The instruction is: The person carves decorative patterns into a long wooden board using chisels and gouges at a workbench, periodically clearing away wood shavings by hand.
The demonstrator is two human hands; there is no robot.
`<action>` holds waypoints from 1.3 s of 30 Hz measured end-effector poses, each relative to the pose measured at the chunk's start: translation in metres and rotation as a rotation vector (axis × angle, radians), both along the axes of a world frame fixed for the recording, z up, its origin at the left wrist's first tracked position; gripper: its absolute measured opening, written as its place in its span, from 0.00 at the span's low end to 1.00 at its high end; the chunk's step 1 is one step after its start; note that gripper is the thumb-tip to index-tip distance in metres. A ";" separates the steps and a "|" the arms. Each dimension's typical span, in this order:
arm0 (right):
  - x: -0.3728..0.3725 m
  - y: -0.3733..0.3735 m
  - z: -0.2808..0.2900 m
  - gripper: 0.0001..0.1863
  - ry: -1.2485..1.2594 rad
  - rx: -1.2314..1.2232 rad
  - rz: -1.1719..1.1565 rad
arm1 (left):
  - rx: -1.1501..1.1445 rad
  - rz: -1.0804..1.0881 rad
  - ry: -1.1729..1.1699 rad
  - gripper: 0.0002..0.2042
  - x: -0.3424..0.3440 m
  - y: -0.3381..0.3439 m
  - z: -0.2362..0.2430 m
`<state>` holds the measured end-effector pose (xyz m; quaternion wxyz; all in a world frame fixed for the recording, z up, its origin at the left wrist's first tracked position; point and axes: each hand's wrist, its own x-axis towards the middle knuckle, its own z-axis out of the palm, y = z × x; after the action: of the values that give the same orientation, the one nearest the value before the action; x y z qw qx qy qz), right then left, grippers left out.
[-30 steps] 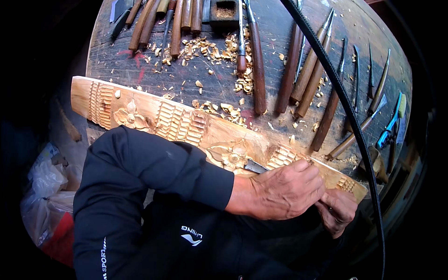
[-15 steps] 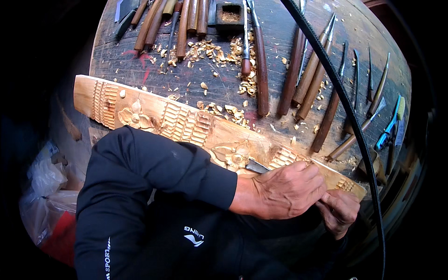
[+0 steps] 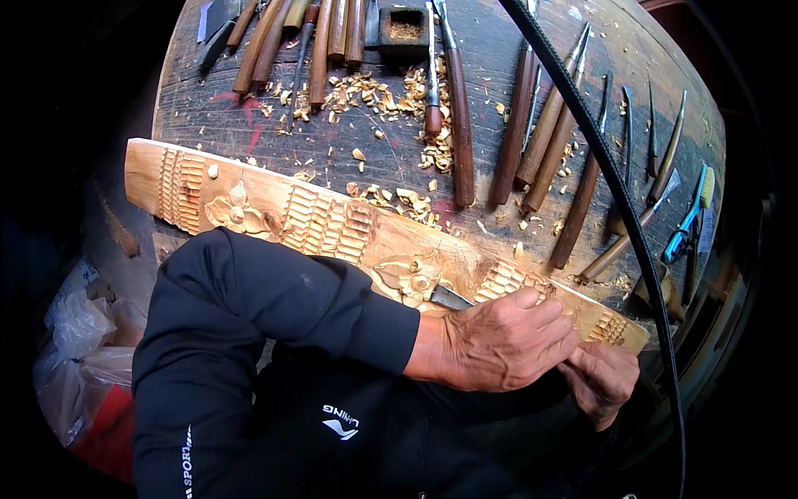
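A long carved wooden board point(image 3: 391, 237) slants from the upper left to the lower right in front of me, with flowers and rows of notches cut into it. Over its right part, my left hand point(image 3: 503, 341) is closed around a chisel-like tool; its flat metal blade point(image 3: 451, 298) sticks out toward a carved flower point(image 3: 416, 283). The tool's handle is hidden in the fist. Close beside the left fingers, near the board's right end, my right hand point(image 3: 603, 374) is closed with its fingers bent in. Whatever it grips is hidden.
Wooden-handled carving tools point(image 3: 461, 133) lie across the dark workbench point(image 3: 283, 158), among scattered wood chips point(image 3: 366, 91). A small square black box point(image 3: 405, 32) stands at the back. A blue brush point(image 3: 690, 216) lies far right. A black cord point(image 3: 615, 158) crosses the view. Plastic bags point(image 3: 83, 333) sit lower left.
The whole view has shifted slightly, so bench and board appear a little further left. Both hands keep their closed grips, and the blade stays beside the same carved flower.
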<state>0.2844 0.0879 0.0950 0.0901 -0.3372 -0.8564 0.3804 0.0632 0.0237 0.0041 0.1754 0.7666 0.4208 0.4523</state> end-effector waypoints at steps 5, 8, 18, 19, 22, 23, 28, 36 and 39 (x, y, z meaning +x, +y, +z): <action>0.003 -0.015 -0.001 0.18 -0.008 0.007 -0.082 | 0.028 -0.035 -0.003 0.12 0.001 0.000 -0.002; 0.005 -0.018 -0.001 0.14 0.007 0.027 -0.075 | 0.056 -0.062 -0.029 0.14 0.002 0.001 -0.002; -0.009 -0.016 0.022 0.10 -0.105 0.063 -0.038 | 0.116 -0.106 -0.113 0.23 0.001 -0.001 -0.002; -0.008 -0.016 0.025 0.10 -0.118 0.061 -0.040 | 0.128 -0.102 -0.126 0.23 0.002 -0.001 -0.003; -0.007 -0.019 0.023 0.10 -0.120 0.083 -0.068 | 0.134 -0.100 -0.143 0.23 0.004 -0.001 -0.002; -0.008 -0.019 0.021 0.09 -0.117 0.095 -0.079 | 0.115 -0.105 -0.133 0.23 0.003 -0.002 -0.002; -0.007 -0.005 0.018 0.09 -0.108 0.100 0.008 | 0.074 -0.027 -0.141 0.24 0.006 -0.002 0.000; -0.012 0.004 0.016 0.09 -0.081 0.091 0.068 | 0.086 0.016 -0.123 0.22 0.005 -0.001 0.000; -0.017 0.004 0.023 0.08 -0.005 0.120 0.119 | 0.108 -0.095 -0.084 0.20 -0.012 -0.007 0.005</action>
<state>0.2677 0.0914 0.1176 0.0852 -0.2805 -0.8964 0.3325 0.0511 0.0169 0.0089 0.1725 0.7743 0.3514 0.4972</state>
